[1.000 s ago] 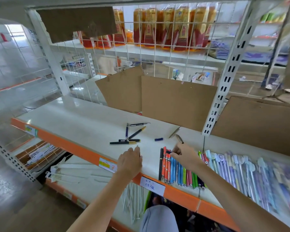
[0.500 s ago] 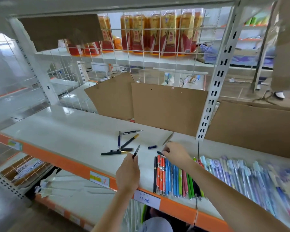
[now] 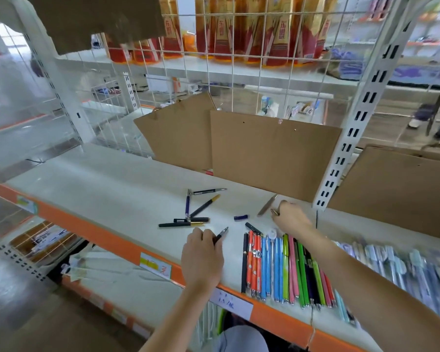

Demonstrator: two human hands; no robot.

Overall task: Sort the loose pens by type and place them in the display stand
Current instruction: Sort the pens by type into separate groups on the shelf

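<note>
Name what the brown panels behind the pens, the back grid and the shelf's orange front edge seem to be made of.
Brown panels: probably cardboard, matte and flat, with small punched holes.
Back grid: thin wire, likely metal with a white coating.
Orange front edge: smooth and evenly coloured, painted metal or plastic; the picture cannot settle which.

free: bare shelf (image 3: 92,184) left | blocked: loose pens (image 3: 193,212) centre, cardboard (image 3: 272,153) behind, pen row (image 3: 285,268) right

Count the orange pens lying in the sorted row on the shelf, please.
3 orange pens, side by side near the left end of the sorted row, between a black pen and the blue pens. More may be hidden further right under the right forearm.
</note>
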